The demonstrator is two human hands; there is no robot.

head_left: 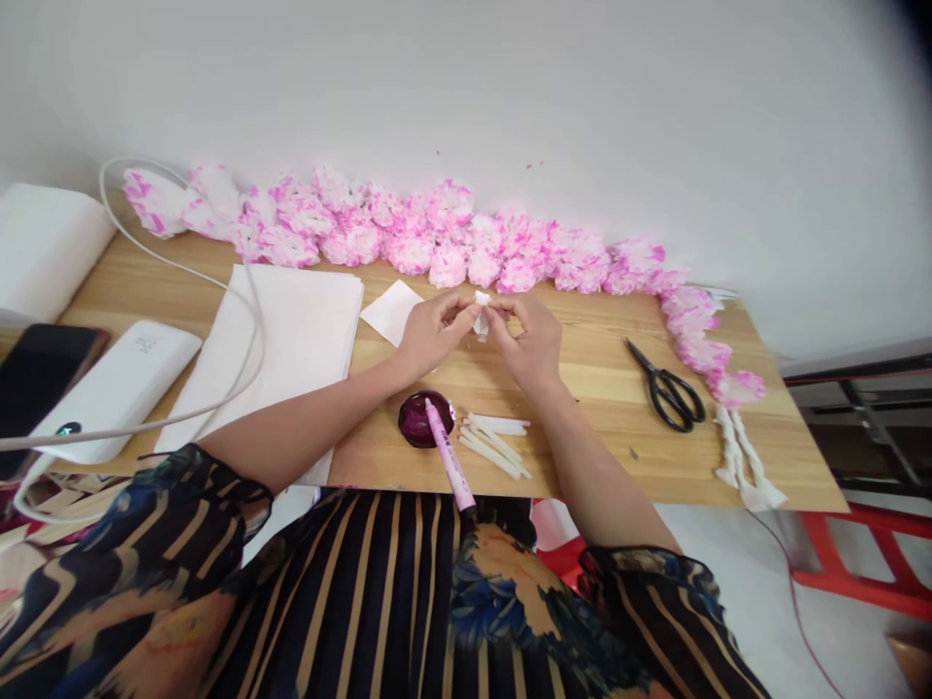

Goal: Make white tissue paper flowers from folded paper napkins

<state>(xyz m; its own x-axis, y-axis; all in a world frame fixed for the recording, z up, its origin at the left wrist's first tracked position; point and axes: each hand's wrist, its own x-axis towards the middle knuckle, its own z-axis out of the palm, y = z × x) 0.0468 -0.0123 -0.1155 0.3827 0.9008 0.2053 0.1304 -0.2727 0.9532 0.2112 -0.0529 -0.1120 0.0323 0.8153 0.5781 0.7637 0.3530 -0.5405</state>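
Over the middle of the wooden table (597,388), my left hand (437,330) and my right hand (528,340) pinch a small piece of crumpled white paper (482,316) between them. Both hands have their fingertips closed on it. Just beside my left hand lies a square of white paper (391,309). Below the hands sits a dark dish of purple colour (416,427), with a pink marker (448,456) leaning on its rim. Several white sticks (499,447) lie to the right of the dish.
A long row of pink and white paper flowers (408,233) lines the wall edge. Black scissors (666,388) and twisted white paper strips (743,466) are at right. A paper stack (291,320), white power bank (123,388), phone (44,379) and cable (182,417) occupy the left.
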